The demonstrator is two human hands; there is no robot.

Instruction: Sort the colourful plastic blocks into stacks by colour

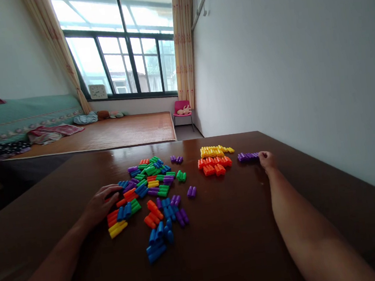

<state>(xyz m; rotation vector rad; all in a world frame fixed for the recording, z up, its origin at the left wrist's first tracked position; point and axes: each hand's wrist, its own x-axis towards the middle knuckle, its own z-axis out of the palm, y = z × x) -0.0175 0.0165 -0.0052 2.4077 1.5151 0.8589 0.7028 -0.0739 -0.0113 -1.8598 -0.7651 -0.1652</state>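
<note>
My right hand (267, 160) is closed at the right end of a row of purple tube-shaped toy blocks (247, 157), its fingers pinching the end block. My left hand (101, 202) rests palm down at the left edge of a mixed pile of tube blocks (150, 171), fingers stretched out and apart. Its fingertips reach a blue block (123, 184); whether they press on it I cannot tell. Left of the purple row lie orange blocks (214, 162) in two lines, with yellow blocks (213, 151) grouped just behind them.
Blue blocks (156, 247) lie at the near end of the pile. Single purple (191, 192) and green (181, 176) pieces sit between the pile and the sorted groups. Everything lies on a dark brown table (232, 239). A white wall (293, 56) stands to the right.
</note>
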